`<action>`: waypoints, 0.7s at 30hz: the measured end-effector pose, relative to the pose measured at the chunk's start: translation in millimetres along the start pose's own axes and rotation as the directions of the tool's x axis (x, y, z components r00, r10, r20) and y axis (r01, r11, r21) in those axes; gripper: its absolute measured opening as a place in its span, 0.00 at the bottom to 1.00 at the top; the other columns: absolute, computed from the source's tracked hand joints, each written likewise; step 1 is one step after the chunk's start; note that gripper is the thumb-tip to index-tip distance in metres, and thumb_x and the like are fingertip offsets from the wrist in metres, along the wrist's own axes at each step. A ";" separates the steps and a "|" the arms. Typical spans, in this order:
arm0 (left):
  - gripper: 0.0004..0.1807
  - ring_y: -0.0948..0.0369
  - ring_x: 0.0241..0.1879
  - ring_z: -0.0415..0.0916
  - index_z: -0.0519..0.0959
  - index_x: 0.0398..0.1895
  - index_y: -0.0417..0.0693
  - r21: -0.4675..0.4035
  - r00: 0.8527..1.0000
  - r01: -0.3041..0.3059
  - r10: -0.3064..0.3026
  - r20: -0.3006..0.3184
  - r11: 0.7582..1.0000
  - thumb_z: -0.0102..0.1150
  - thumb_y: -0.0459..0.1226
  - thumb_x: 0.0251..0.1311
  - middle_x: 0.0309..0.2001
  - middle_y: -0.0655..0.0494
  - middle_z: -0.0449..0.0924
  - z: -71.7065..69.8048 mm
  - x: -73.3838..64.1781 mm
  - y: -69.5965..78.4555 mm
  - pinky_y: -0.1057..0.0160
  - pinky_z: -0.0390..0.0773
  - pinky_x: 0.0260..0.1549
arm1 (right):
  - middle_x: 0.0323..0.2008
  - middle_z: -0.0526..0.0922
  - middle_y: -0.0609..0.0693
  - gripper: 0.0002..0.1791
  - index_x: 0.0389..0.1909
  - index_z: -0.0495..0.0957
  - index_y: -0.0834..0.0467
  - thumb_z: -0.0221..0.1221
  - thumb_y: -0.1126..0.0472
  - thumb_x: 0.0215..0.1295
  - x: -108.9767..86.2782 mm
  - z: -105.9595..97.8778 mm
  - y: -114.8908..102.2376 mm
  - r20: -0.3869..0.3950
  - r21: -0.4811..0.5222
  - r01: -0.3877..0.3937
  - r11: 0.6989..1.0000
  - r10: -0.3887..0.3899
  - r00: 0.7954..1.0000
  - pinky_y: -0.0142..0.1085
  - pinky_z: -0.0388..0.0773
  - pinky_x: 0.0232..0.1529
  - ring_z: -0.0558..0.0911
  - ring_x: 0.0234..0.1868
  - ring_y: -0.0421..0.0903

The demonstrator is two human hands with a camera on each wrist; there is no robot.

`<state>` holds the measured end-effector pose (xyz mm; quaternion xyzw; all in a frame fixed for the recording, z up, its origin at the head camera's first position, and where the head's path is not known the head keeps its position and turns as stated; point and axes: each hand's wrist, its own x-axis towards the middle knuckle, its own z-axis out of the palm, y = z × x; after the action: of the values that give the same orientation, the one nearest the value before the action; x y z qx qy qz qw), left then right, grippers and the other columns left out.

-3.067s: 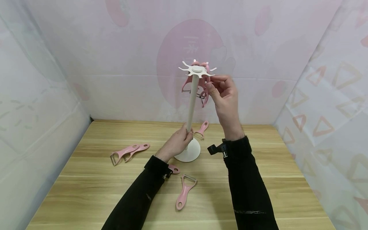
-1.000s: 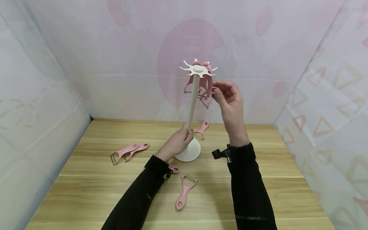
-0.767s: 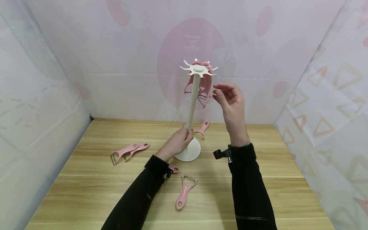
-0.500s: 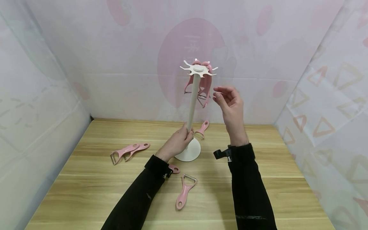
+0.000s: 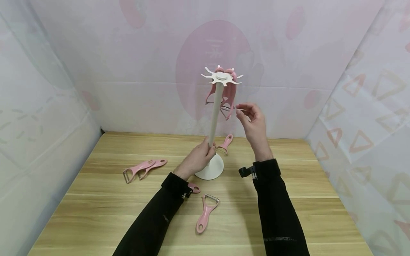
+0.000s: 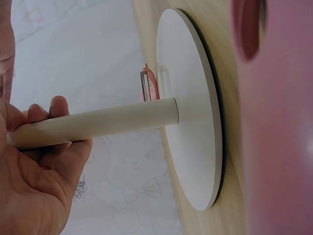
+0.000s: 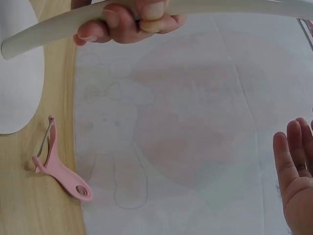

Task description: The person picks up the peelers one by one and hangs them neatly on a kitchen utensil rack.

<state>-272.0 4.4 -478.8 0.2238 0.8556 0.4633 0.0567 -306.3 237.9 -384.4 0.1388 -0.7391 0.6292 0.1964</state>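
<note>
My left hand (image 5: 201, 156) grips the lower pole of a white rack (image 5: 216, 117). In the left wrist view, its fingers (image 6: 59, 106) curl round the pole above the disc base (image 6: 193, 122). Several pink peelers (image 5: 229, 92) hang by their handles from the back and right hooks of the rack's star-shaped top (image 5: 221, 77). Beside their blade ends is my right hand (image 5: 254, 121), with nothing visible held. Its fingers look loosely extended in the right wrist view, where part of the hand (image 7: 298, 181) is cut off.
Peelers lie on the wooden table (image 5: 288, 199): an overlapping pair (image 5: 139, 169) at left, one in front (image 5: 206, 215), one behind the base (image 5: 226, 141). Another peeler (image 5: 194, 187) is partly covered by the left cuff. A printed cloth backdrop (image 5: 144, 106) stands behind.
My right hand has let go of a hanging peeler, drawn back to the right, then moved lower and slightly left toward the peelers' blade ends. The left hand keeps its grip on the pole.
</note>
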 end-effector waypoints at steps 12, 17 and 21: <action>0.11 0.57 0.37 0.71 0.70 0.63 0.47 0.013 1.000 0.001 -0.001 -0.007 1.000 0.42 0.43 0.95 0.39 0.53 0.71 0.5 1.3 -0.7 0.57 0.73 0.38 | 0.71 0.86 0.64 0.20 0.73 0.80 0.64 0.66 0.60 0.89 2.9 0.5 31.0 0.065 -0.173 -0.093 0.980 0.105 0.992 0.54 0.86 0.74 0.86 0.71 0.62; 0.11 0.57 0.38 0.73 0.71 0.64 0.47 0.018 1.000 0.007 -0.006 -0.012 1.000 0.43 0.43 0.95 0.41 0.52 0.73 0.2 1.8 -0.6 0.56 0.75 0.40 | 0.71 0.86 0.65 0.20 0.72 0.81 0.64 0.67 0.60 0.88 3.1 2.6 42.6 0.084 -0.215 -0.114 0.970 0.135 0.987 0.62 0.84 0.78 0.86 0.73 0.66; 0.11 0.56 0.38 0.74 0.71 0.65 0.47 0.018 1.000 0.010 -0.010 -0.013 1.000 0.44 0.43 0.95 0.41 0.52 0.74 0.5 2.4 -1.7 0.56 0.76 0.40 | 0.71 0.86 0.65 0.20 0.72 0.81 0.64 0.67 0.61 0.88 3.4 4.2 52.5 0.110 -0.247 -0.129 0.960 0.160 0.981 0.61 0.85 0.77 0.86 0.73 0.67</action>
<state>-274.5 5.0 -480.2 0.2171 0.8613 0.4565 0.0516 -333.5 242.8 -429.3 0.1001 -0.8286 0.5382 0.1169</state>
